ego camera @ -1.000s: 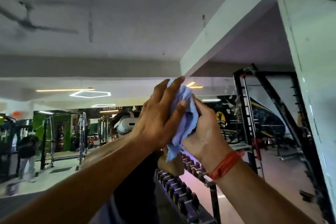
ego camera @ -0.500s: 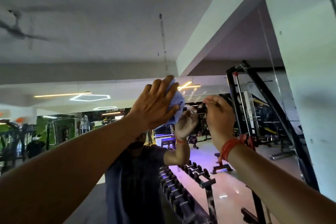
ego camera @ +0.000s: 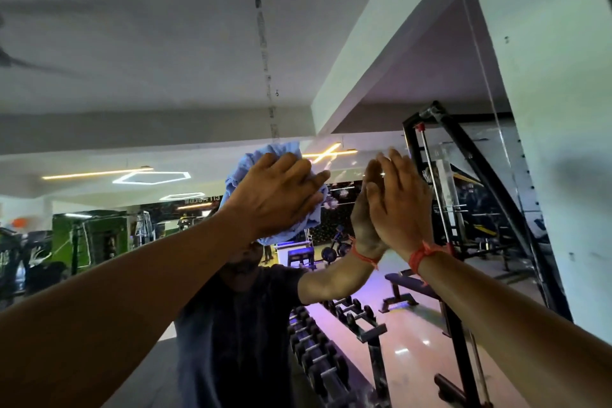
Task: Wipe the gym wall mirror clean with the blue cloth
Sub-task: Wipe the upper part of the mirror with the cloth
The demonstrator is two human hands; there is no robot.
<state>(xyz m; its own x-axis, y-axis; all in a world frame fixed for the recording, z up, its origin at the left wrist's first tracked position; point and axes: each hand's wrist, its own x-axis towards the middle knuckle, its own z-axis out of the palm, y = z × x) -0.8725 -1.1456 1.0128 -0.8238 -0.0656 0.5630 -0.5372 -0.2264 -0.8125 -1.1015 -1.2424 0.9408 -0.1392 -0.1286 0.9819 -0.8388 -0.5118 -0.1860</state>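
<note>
The left hand [ego camera: 278, 195] is pressing the blue cloth [ego camera: 251, 166] flat-fingered against the mirror [ego camera: 165, 76]. The right hand [ego camera: 400, 205] is resting open-palmed on the glass.

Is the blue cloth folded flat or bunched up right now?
Bunched up: the blue cloth bulges in crumpled folds around the left hand pressing it to the mirror.
</note>
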